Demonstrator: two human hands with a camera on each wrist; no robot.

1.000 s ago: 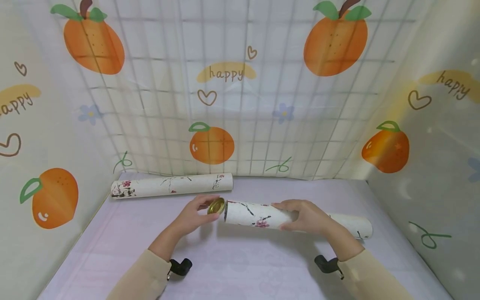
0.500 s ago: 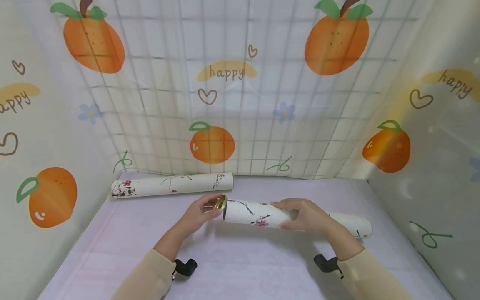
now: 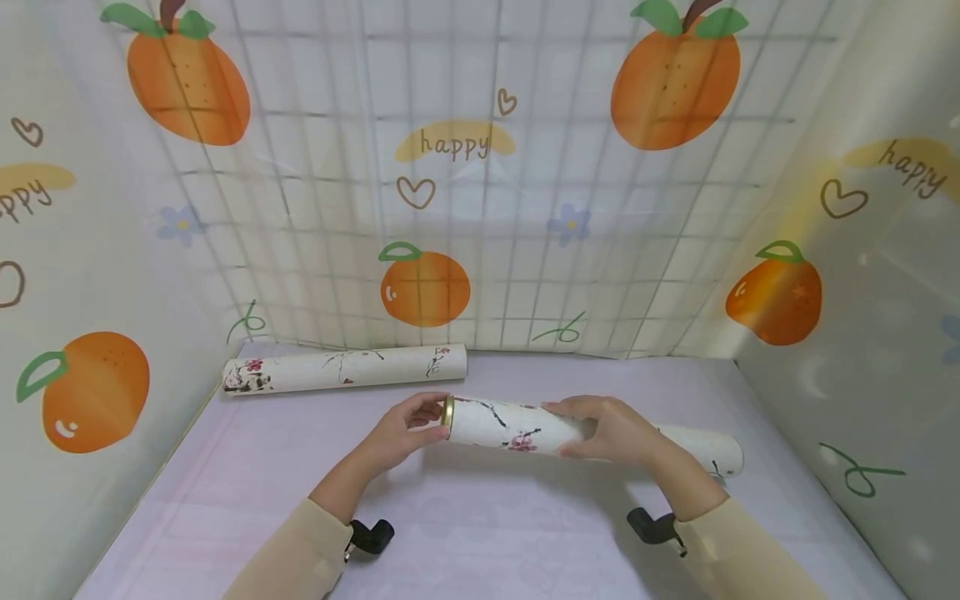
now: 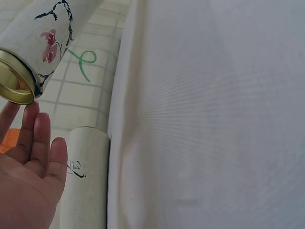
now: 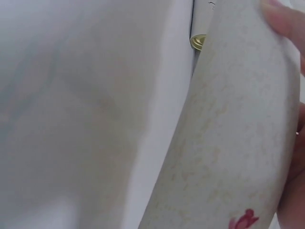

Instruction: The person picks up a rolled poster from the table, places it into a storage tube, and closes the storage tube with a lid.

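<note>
A long white cardboard tube (image 3: 487, 425) with painted plum blossoms lies crosswise in front of the person, slightly above the table. The right hand (image 3: 618, 429) grips it around the middle, thumb on the near side. At the tube's left end sits a gold metal cap (image 3: 447, 417), its rim against the tube's edge. The left hand (image 3: 401, 429) pinches that cap between thumb and fingers. From the left wrist, fingertips touch the underside of the cap's rim (image 4: 19, 88), and the thumb is out of sight. In the right wrist view the tube (image 5: 228, 124) hides most of the palm.
A second blossom-painted tube (image 3: 345, 371) lies at the back left of the table, along the wall cloth; the right wrist view shows a gold end (image 5: 198, 42) on it. Pale cloth covers the table (image 3: 480, 533). Walls with printed oranges (image 3: 425, 289) stand at back and sides.
The gold cap, tilted and apart from the tube a second ago, has turned upright and moved right onto the tube's left end with the left hand. The right hand has stayed in place.
</note>
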